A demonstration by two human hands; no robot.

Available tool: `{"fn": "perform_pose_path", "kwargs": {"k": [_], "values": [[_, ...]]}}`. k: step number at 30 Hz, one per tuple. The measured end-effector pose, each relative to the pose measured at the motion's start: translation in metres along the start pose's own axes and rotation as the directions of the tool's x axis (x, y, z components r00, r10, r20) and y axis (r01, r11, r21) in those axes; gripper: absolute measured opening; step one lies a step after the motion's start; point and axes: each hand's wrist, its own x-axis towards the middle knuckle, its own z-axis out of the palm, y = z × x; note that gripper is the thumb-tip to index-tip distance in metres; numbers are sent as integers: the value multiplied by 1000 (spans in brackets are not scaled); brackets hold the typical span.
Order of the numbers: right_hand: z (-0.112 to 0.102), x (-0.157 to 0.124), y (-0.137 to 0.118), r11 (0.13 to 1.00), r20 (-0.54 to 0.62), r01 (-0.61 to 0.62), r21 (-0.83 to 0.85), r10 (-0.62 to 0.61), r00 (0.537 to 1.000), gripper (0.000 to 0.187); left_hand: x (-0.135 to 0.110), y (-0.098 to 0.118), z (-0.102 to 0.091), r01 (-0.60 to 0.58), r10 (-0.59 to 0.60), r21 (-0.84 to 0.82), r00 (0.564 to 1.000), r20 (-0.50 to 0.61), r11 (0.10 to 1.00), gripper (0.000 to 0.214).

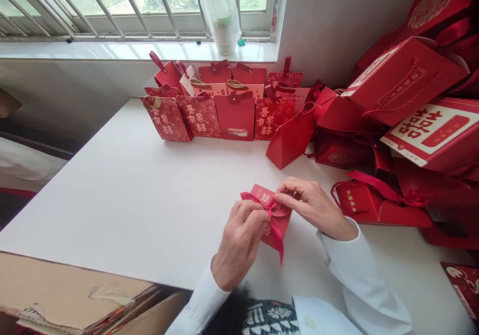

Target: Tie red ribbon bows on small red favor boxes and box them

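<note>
Between the left fingers (pixel 255 214) and right fingers (pixel 289 188): satin ribbon (pixel 276 234), smooth, soft sheen, over a red paper card (pixel 261 194), smooth, low gloss. Right of the fingers: red card gift box (pixel 404 83), smooth, semi-gloss. Under the fingers: white tabletop (pixel 123 190), smooth, matt. Behind the fingers: polished stone sill (pixel 149 50), glossy; thin clear plastic bag (pixel 220 5), shiny. Just behind the wrists: white cloth sleeve (pixel 359 270), matt. Left of the fingers: brown corrugated cardboard (pixel 63 287), matt, rough torn edges.
</note>
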Motion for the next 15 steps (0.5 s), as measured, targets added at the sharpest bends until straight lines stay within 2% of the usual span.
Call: {"fn": "perform_pose_path", "kwargs": {"k": [7,11,15], "values": [[2,-5,-4,998,-26,-32,-57,30,999,24,-4,-4,6,96,-104,-91,991,-83,991,16],[0,-5,-4,997,-10,-47,-54,46,999,26,-5,-6,10,33,-30,37,996,-86,999,17],[-3,-7,-2,997,40,-65,35,63,997,22,-5,-6,9,-30,37,119,998,-53,992,17]]}}
